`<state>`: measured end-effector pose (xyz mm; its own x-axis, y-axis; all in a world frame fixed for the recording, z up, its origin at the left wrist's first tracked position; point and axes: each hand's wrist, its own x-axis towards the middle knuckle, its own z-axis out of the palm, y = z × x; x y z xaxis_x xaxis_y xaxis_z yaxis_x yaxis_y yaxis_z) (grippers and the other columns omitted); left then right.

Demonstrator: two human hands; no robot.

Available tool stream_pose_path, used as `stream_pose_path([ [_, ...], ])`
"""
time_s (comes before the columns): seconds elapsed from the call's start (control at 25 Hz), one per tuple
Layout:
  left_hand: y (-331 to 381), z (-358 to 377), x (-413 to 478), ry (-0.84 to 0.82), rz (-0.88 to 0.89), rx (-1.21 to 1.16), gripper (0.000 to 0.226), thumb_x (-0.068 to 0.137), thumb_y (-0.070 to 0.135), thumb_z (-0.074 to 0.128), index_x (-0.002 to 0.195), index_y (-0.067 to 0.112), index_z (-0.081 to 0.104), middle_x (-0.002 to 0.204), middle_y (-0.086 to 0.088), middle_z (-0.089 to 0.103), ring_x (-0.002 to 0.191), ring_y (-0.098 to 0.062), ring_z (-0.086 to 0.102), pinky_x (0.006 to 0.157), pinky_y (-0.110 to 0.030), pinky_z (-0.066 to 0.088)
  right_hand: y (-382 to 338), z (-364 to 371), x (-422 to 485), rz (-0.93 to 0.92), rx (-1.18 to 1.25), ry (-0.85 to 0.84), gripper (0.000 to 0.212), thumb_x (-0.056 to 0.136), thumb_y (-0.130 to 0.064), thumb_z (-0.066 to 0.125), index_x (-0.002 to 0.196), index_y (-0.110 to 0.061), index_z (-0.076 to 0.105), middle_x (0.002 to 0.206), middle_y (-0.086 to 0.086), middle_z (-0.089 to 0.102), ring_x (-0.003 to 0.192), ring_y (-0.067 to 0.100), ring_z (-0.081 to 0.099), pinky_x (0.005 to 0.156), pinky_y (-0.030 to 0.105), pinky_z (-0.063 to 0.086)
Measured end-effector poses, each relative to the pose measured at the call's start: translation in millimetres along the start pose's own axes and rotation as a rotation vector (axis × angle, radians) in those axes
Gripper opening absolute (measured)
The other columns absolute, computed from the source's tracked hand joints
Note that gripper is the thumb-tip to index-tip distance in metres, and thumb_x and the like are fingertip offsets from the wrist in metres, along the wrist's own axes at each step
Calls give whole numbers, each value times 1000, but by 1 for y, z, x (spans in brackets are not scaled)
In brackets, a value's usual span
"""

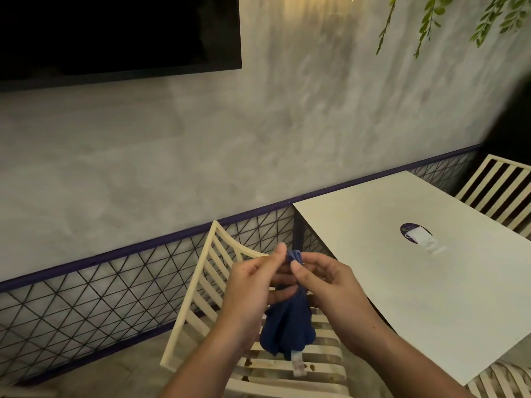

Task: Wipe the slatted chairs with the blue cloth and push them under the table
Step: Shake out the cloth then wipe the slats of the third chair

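Both hands pinch the blue cloth (pixel 287 326) bunched at its top: left hand (pixel 253 288) & right hand (pixel 324 285) clamped on it. Cloth hangs straight down, directly over the slatted chair (pixel 207 285) seat, chair just left of the counter (pixel 402 282), not yet pushed under.

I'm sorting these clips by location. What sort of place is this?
Probably a cafe or small eatery. A white table bears a round logo sticker, matching cream slatted chairs stand around it, and a dark screen hangs on the grey wall beside hanging greenery.
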<state>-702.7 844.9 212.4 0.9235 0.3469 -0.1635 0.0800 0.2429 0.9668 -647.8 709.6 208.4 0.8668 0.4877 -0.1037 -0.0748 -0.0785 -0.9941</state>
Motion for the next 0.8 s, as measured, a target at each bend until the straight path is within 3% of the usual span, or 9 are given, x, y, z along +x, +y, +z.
stream_pose_path([
  [0.12,8,-6,0,-117,-79,-50,67,95,60,39,114,7,76,111,-11,77,109,-20,72,92,-44,59,2,-2,3,-29,-57,1,29,88,-30,74,116,-26,69,103,-6,76,100,11,72,84,29,60],
  [0.24,7,-19,4,-144,-48,24,73,93,62,30,115,9,76,109,-8,77,105,-21,73,92,-43,58,3,-7,9,-30,-91,-64,25,95,-13,68,117,-24,69,105,-5,76,101,12,73,87,29,60],
  [0.4,-33,-23,7,215,93,84,41,97,40,50,100,9,77,89,-9,78,84,-27,72,75,-34,59,5,-14,17,41,-126,-108,23,98,-9,64,115,-21,71,105,0,77,100,19,73,90,40,61],
  [0.48,-53,-25,8,261,-41,-11,36,95,39,57,107,10,74,98,-11,77,94,-31,71,81,-37,58,1,-19,18,69,-2,-186,24,98,-7,62,119,-13,71,112,11,75,106,29,71,95,46,59],
  [0.6,-61,-25,5,31,-377,-288,60,92,59,55,130,14,67,127,-15,70,119,-36,66,108,-54,46,-15,-31,17,65,397,-301,35,95,-6,59,130,-3,63,123,20,68,111,33,68,91,39,58],
  [0.72,-52,-22,5,-50,-355,-399,47,98,49,55,121,14,75,125,-16,71,113,-35,69,99,-49,50,-10,-44,30,79,628,-190,40,98,-19,59,136,-4,59,135,21,62,117,31,65,99,43,55],
  [0.8,-44,-18,9,-37,-285,-252,38,96,39,61,118,11,75,117,-15,74,106,-33,72,94,-46,54,13,-48,32,276,625,-237,45,103,-37,54,136,-8,63,140,21,60,126,34,61,109,50,45],
])
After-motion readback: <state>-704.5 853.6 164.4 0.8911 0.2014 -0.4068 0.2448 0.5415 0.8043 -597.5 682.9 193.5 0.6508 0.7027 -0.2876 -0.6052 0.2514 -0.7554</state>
